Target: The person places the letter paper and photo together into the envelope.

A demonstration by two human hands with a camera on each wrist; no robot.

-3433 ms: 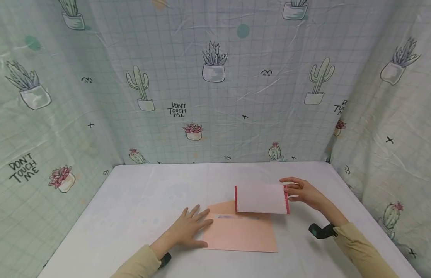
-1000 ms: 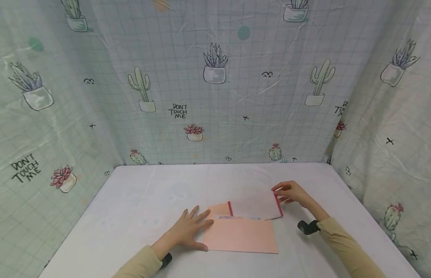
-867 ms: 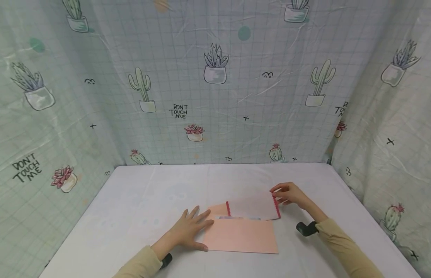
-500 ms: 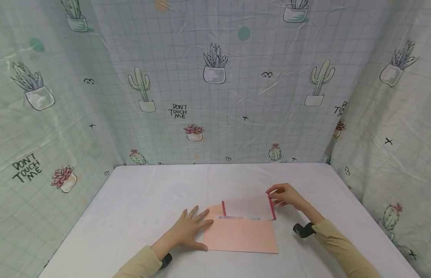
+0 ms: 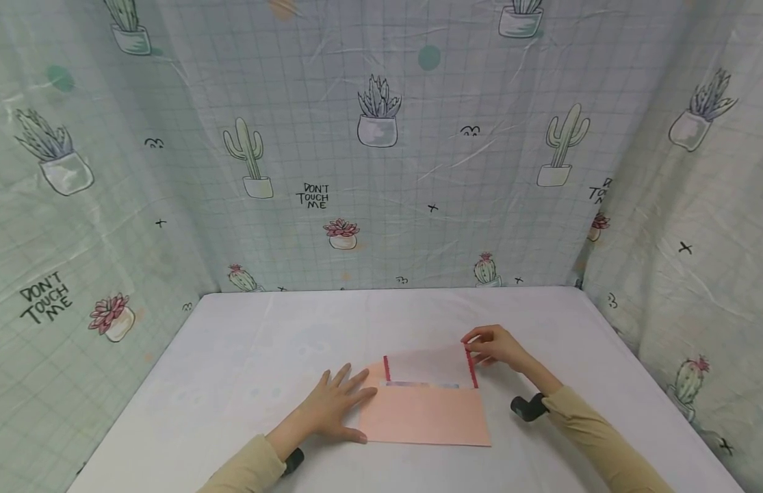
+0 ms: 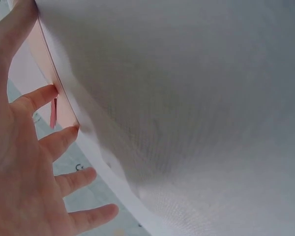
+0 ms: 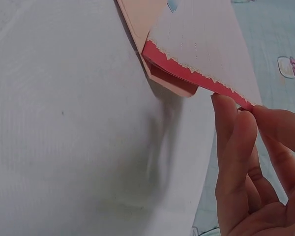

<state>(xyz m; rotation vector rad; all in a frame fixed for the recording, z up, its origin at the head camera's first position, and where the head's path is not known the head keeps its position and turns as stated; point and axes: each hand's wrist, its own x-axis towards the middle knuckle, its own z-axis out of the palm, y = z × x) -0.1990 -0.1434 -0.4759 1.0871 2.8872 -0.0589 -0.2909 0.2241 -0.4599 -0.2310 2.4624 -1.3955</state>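
A peach envelope [image 5: 425, 418] lies on the table with its flap spread toward the far side. Over the flap, a white card [image 5: 427, 363] with red side strips leans toward the envelope's mouth. The right hand [image 5: 495, 348] pinches its upper right corner between thumb and fingertips; the right wrist view shows this grip on the red strip [image 7: 196, 74]. The card's lower edge meets the mouth; whether it is inside I cannot tell. The left hand [image 5: 333, 404], fingers spread, rests at the envelope's left edge, thumb and fingertips touching it in the left wrist view.
A white cloth covers the table [image 5: 264, 356]. Behind and at both sides hangs a curtain [image 5: 295, 137] printed with cacti. Each wrist carries a dark camera, such as the one on the right wrist [image 5: 529, 408]. A shiny strip [image 5: 418, 385] shows along the envelope's mouth.
The right hand has brought the card left and nearer, from above the envelope's right side down to its mouth. The left hand stays in place on the envelope.
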